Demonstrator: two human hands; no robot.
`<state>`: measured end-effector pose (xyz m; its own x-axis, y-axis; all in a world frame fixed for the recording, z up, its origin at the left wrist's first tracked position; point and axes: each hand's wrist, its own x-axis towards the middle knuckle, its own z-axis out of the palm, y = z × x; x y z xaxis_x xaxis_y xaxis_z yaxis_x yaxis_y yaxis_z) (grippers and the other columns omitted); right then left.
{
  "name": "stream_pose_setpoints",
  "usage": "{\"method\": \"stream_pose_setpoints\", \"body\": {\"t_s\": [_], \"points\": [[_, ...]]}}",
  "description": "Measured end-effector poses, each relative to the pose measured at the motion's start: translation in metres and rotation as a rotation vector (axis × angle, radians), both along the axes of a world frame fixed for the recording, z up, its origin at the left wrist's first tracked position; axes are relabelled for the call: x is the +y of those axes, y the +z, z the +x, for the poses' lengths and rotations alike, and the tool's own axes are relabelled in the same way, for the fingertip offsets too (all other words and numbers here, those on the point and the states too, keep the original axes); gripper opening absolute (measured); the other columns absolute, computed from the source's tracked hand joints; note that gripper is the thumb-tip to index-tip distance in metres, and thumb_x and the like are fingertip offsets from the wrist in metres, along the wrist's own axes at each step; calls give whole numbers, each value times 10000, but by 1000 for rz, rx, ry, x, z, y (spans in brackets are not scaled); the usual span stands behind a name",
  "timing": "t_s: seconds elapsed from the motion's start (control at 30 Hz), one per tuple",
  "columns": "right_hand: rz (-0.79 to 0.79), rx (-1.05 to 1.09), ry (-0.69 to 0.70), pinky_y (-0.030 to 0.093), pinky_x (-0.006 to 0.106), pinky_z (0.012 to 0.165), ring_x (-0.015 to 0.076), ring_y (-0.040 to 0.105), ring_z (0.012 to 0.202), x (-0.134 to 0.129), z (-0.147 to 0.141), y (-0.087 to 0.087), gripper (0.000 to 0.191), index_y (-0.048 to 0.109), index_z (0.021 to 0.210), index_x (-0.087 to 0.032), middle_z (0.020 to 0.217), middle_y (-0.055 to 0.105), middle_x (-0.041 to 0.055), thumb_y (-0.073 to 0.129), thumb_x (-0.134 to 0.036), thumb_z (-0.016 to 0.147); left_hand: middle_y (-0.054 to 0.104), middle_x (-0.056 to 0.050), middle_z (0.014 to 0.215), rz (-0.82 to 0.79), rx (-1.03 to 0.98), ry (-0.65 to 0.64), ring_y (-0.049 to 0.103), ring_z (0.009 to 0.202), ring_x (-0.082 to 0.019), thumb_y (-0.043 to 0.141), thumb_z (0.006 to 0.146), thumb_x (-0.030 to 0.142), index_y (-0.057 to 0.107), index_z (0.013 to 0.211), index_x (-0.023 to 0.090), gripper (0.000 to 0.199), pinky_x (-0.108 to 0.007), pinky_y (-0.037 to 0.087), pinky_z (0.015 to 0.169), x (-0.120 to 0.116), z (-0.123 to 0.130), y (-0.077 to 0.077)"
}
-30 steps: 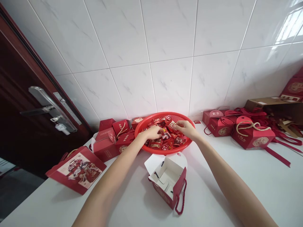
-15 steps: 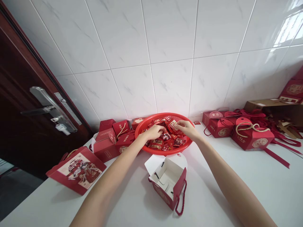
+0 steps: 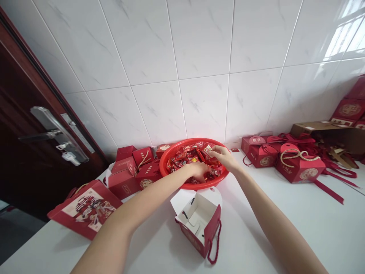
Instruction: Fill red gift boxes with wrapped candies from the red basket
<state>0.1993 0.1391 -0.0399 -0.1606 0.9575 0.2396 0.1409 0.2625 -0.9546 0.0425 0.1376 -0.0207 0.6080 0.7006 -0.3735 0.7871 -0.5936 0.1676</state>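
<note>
A red plastic basket (image 3: 164, 167) full of red-wrapped candies (image 3: 182, 156) stands against the tiled wall. My left hand (image 3: 199, 171) reaches in among the candies at the basket's right front, fingers apart and partly hidden in the pile. At the right rim, my right hand (image 3: 222, 155) pinches a small cream and red packet (image 3: 209, 151). In front of the basket sits an open red box (image 3: 196, 224) with a white inside and a dark red cord handle; only its own folded flaps show within.
Red boxes (image 3: 122, 182) crowd the left, with a large printed box (image 3: 88, 209) nearest. Tied boxes (image 3: 302, 167) and ribbons lie right, beside a cardboard carton (image 3: 310, 126). A door (image 3: 28, 163) with keys borders the left.
My left hand has moved right and toward the basket's front, and its fingers have spread. My right hand still holds the packet at the right rim. The view has shifted slightly.
</note>
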Motion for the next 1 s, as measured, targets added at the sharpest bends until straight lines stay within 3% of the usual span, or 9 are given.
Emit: {"method": "stream_pose_setpoints", "body": {"t_s": [0.1,0.23,0.4,0.6,0.83,1.0], "points": [[-14,18,-24,542,309,710,162,616,712,0,-1,1,259,596,733,-190,738,627,7,669,-439,743,730,-72,886,0,-92,60,674,799,-271,668,739,152,720,921,189,193,-342,497,696,7,-12,4],[-51,87,-49,561,309,707,172,652,730,0,-1,1,220,604,817,-196,773,675,16,680,-394,755,734,-70,1102,13,-319,173,681,963,-233,573,839,158,709,1108,186,303,-307,519,829,17,-34,10],[-59,127,-32,581,314,716,195,688,786,-1,-1,2,198,617,843,-198,822,708,38,690,-368,771,735,-60,1072,-81,-646,336,672,908,-216,636,842,276,699,1123,168,308,-311,541,796,22,-53,8],[-56,124,-26,586,341,746,212,704,790,-1,0,2,185,609,803,-192,793,705,38,698,-351,770,718,-67,1084,-70,-721,302,641,1025,-232,640,843,372,680,1047,164,294,-335,509,913,20,-57,5],[-43,124,-7,582,360,760,213,705,780,-4,0,2,221,615,834,-189,803,709,41,706,-375,758,703,-47,993,-73,-716,308,631,934,-216,634,845,413,649,962,167,273,-316,511,829,18,-56,4],[-36,129,29,578,358,769,224,703,825,-6,1,3,271,624,831,-186,826,718,48,733,-417,740,707,-58,1043,-86,-781,296,634,998,-226,656,834,393,655,966,164,265,-333,491,907,20,-57,2]]}}
